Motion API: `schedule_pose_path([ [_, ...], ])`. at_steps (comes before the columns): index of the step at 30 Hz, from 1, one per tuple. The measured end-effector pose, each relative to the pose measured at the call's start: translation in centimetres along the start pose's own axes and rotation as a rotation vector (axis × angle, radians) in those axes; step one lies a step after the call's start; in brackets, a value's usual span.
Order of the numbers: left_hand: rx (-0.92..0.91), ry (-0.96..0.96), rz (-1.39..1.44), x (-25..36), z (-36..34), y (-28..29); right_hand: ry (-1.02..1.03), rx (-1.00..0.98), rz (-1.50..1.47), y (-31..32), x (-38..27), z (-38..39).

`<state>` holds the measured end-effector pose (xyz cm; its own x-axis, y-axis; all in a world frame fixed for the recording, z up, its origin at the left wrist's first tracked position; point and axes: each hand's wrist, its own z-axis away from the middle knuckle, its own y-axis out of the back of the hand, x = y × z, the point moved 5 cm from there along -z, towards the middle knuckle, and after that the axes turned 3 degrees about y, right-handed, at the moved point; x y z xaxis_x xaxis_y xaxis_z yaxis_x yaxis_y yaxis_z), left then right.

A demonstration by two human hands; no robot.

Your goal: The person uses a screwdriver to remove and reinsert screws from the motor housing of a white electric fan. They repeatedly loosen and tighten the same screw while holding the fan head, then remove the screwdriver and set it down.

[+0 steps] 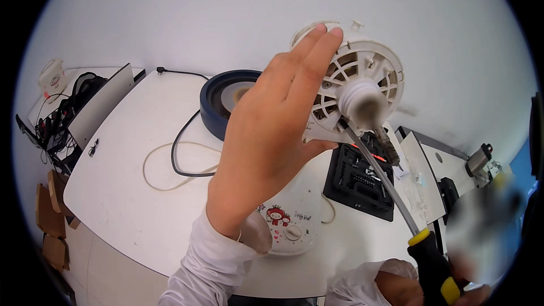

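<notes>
My left hand point(269, 119) is closed on a white fan motor housing point(391, 62), fingers over its top and thumb below. The housing has a slotted round face, a smudged middle and a threaded metal shaft. In my right hand point(475, 294), partly cut off at the lower edge, is a screwdriver point(429, 263) with a black and yellow handle. Its long blade slants up to the left, the tip at the slotted face just below the middle; whether it sits on a screw is not visible. Beneath my left arm stands a white fan base point(297, 209) with cartoon prints and a knob.
Behind my left hand on the white table point(124, 153) sits a dark blue round appliance point(211, 114) with a black cord. A black tool case point(362, 178) lies open under the housing. A pale cord loops at left. Cardboard point(50, 212) rests on the floor. A blurred shape covers the right side.
</notes>
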<state>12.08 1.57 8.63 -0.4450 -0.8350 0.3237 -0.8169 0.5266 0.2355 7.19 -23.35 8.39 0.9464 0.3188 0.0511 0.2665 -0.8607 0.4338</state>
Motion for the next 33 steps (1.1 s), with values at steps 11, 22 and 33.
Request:
schedule_pose_path([
  [11, -0.006, -0.008, -0.041, 0.3, 0.1, 0.3, 0.028, -0.167, 0.095, 1.3, -1.1, 0.5],
  [22, -0.017, 0.032, -0.016, 0.5, 0.0, 0.5, 0.058, -0.333, -0.208, -0.2, 0.0, -1.8],
  [33, -0.405, -0.37, 0.1, 11.2, 3.2, 1.0, 0.099, -0.053, -0.081, 2.5, -0.2, 1.3],
])
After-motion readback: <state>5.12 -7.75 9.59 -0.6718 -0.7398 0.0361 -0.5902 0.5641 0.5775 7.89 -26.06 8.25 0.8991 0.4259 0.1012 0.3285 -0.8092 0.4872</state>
